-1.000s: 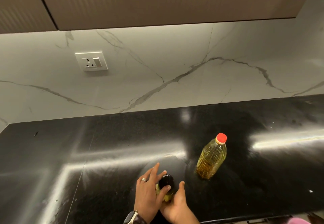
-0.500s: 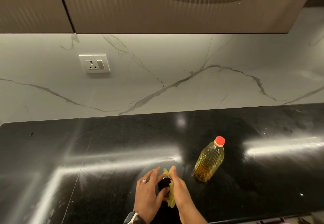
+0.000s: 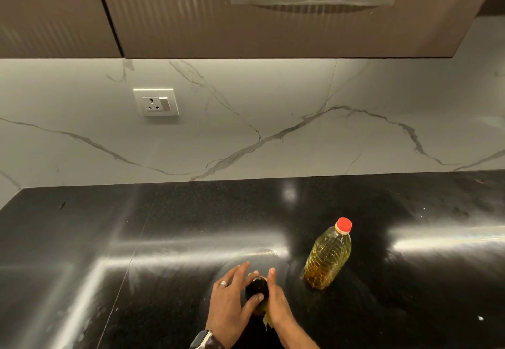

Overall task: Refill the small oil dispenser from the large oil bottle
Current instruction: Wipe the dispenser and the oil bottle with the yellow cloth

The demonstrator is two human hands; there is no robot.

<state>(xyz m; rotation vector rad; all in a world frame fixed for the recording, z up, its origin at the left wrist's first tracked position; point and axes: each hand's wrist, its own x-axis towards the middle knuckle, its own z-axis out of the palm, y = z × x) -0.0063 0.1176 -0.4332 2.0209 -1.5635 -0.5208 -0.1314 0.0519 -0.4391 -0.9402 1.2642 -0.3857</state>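
Here, the small oil dispenser (image 3: 256, 288) stands on the black bench (image 3: 164, 239) close to the near edge, its dark cap facing up at me and only slivers of its yellowish body showing between my hands. My left hand (image 3: 232, 302), ring on one finger and a watch (image 3: 203, 340) at the wrist, curls over the cap with the thumb pressed on its near side and the fingers arched round the far side. My right hand (image 3: 276, 302) closes against the body from the right, fingertips up beside the cap. So both hands grip the dispenser; neither is spread.

The step in hand looks to be getting the cap off. Done well, I judge, it wants the right hand to hold the body dead still and upright on the bench while the left alone turns, since a slick dispenser could slip or tip. Whether the cap has come loose I cannot tell.

Just to the right, apart from my hands, the large oil bottle (image 3: 329, 258) stands with its red cap (image 3: 343, 224) on, oil filling most of it. Behind runs the marble wall with a socket (image 3: 156, 102), brown cupboards (image 3: 246, 12) above.
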